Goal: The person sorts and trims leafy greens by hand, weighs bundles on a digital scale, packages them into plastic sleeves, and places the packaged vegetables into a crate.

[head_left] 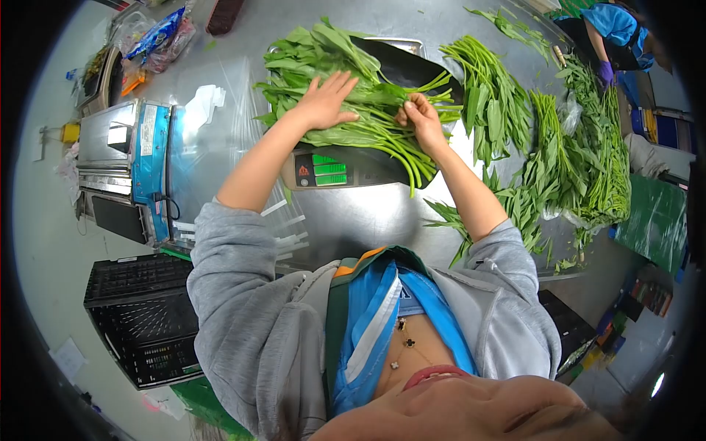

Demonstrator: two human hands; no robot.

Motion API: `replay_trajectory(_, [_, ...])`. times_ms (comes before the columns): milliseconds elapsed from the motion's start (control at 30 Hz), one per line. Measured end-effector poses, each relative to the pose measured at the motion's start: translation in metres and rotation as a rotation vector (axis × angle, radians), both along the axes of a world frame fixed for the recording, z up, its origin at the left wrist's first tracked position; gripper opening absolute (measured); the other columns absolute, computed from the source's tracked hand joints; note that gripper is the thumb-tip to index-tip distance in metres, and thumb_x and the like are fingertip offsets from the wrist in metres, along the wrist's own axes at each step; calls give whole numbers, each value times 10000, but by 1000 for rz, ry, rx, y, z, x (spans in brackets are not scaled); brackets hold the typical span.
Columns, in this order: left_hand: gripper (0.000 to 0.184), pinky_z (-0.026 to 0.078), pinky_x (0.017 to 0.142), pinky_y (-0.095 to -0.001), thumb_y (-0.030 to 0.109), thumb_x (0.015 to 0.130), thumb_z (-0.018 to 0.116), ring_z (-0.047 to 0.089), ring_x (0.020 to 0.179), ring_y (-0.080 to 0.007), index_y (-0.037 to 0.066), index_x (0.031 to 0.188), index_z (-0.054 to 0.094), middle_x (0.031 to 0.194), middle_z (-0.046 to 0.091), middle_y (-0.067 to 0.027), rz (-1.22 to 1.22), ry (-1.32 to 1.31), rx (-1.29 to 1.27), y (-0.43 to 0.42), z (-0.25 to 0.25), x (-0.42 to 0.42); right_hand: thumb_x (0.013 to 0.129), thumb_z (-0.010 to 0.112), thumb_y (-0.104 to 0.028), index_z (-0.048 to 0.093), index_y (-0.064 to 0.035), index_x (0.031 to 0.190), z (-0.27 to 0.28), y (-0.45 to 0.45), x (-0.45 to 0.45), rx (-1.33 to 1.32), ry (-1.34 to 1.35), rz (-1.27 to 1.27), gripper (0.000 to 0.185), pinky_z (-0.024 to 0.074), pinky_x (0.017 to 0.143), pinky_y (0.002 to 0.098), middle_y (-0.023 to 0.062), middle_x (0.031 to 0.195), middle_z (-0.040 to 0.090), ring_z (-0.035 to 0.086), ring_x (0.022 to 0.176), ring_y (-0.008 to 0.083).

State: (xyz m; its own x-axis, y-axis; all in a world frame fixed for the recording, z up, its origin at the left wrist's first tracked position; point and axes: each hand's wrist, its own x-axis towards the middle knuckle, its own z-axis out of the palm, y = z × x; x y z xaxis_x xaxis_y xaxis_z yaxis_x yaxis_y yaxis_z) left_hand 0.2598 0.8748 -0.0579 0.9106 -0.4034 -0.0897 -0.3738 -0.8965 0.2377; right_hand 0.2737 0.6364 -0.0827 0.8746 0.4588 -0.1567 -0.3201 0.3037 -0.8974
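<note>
My left hand [323,101] lies spread, palm down, on a pile of leafy green vegetables [316,55]. To its right, my right hand [422,121] has thumb and fingers pinched together at a leaf and stems on the pile's right side; exactly what is between them is partly hidden. Beneath the greens is a black scoop-shaped pan [397,62] on a digital scale [346,178]. Three green display windows are lit on the scale's front; the digits are too small to read. Several long stems hang over the pan's near edge.
More bundles of greens [496,103] spread across the metal table [346,228] on the right. Clear plastic bags [224,140] and a blue-sided machine [147,140] stand left. A black crate [143,316] sits lower left. At upper right is another person's purple-gloved hand [606,73].
</note>
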Motion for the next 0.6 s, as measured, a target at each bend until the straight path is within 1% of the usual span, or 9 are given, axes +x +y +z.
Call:
replay_trajectory(33, [801,123,1061,-492,539,801,491,91,1346,-262,135,1398,141,1453,125,-107,1,177,49,3,-9,1,908,462,-152,447,-46,938,0,-4,0,103,87,-19,112,356,548,220,5,649,428,379,545,95])
replay_trajectory(167, [830,75,1065,-494,581,792,469,51,1352,-254,145,1403,116,1462,82,-97,-9,152,-4,5,-23,-3,912,457,-188,438,-78,895,6,-20,-1,234,216,-24,113,293,483,206,-23,615,349,296,502,74])
replay_trajectory(233, [841,69,1066,-492,589,789,468,42,1353,-252,148,1405,104,1464,70,-92,-7,180,-8,7,-21,-2,910,465,-215,434,-102,884,4,-48,6,460,221,-128,120,253,445,203,-39,608,303,259,483,59])
replay_trajectory(367, [793,83,1067,-479,531,761,544,87,1346,-263,173,1383,207,1449,144,-101,-4,160,-126,9,-19,-2,888,507,-283,499,-131,933,48,-99,4,570,195,-241,159,259,465,198,-48,602,289,285,520,63])
replay_trajectory(433, [760,100,1066,-474,485,740,599,127,1340,-272,190,1365,283,1435,198,-107,10,139,-237,14,-16,-2,845,574,-310,539,-110,952,65,-109,-6,547,82,-249,230,282,487,208,-46,635,404,358,571,68])
replay_trajectory(467, [706,126,1062,-461,403,704,648,171,1327,-274,199,1318,365,1414,254,-97,7,119,-338,17,-11,-1,811,624,-299,575,-79,960,65,-112,-8,438,120,-287,270,317,515,214,-13,739,533,435,616,85])
replay_trajectory(500, [662,151,1058,-447,322,668,697,215,1313,-277,207,1271,448,1392,311,-86,3,102,-441,17,-6,-2,811,624,-299,575,-79,960,63,-112,-8,440,118,-290,270,317,515,214,-13,739,533,435,616,85])
replay_trajectory(567, [593,194,1046,-422,252,638,724,280,1282,-272,193,1194,527,1348,380,-75,-15,56,-433,14,-5,-6,797,638,-280,606,-61,956,66,-95,-13,-397,20,-140,273,397,588,239,28,852,604,514,694,129])
replay_trajectory(600, [588,199,1045,-424,254,640,724,281,1282,-270,186,1190,528,1342,386,-73,-15,64,-435,14,-6,-6,788,639,-278,606,-52,974,67,-75,-13,-516,-153,-88,294,422,630,264,45,854,613,539,714,153])
